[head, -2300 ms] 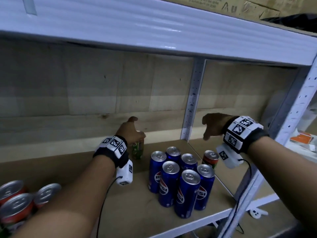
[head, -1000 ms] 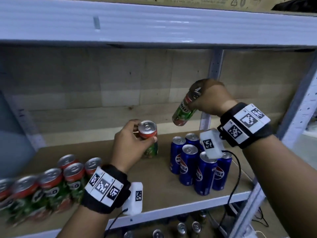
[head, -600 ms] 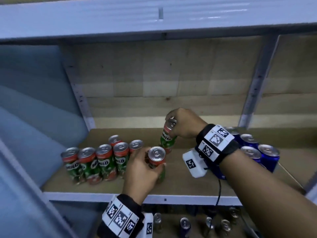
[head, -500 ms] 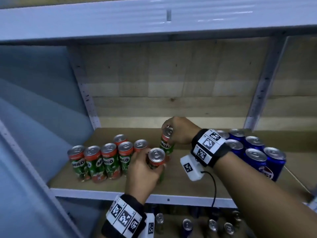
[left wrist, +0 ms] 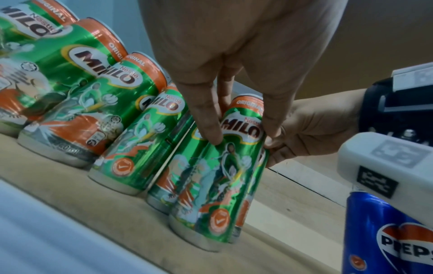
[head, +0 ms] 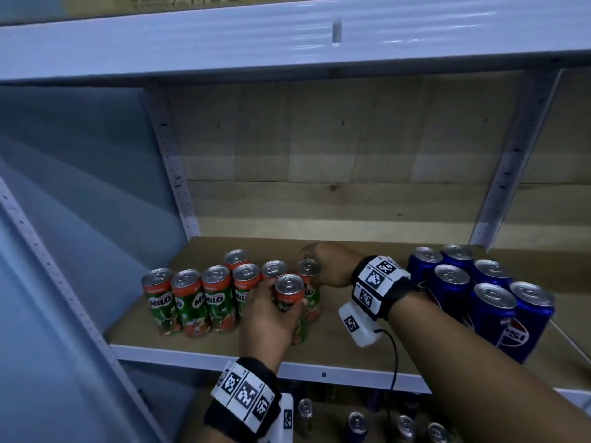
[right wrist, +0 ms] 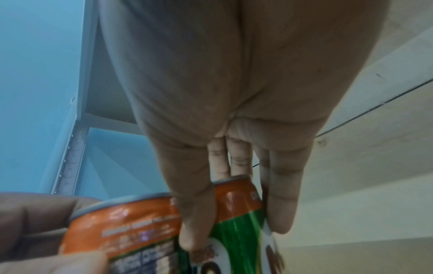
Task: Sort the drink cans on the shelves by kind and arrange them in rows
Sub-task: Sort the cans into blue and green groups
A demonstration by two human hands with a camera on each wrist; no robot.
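Several green-and-orange Milo cans (head: 192,302) stand in rows at the left of the wooden shelf board (head: 335,346). My left hand (head: 271,311) grips one more Milo can (head: 289,290) from its side at the right end of the front row. In the left wrist view this can (left wrist: 218,185) stands upright on the board between finger and thumb of my left hand (left wrist: 243,137). Just behind it, my right hand (head: 323,266) holds another Milo can (head: 307,266) by its top; its fingers (right wrist: 194,222) wrap the orange band of that can (right wrist: 236,209).
Several blue Pepsi cans (head: 489,302) stand grouped at the right of the same board. White uprights (head: 172,174) frame the bay under an upper shelf (head: 287,43). More cans (head: 356,423) stand on the shelf below. Bare board lies between the two groups.
Both hands carried a Milo can each from beside the Pepsi group leftward to the Milo rows. The cans have come down from mid-air to the right end of the rows.
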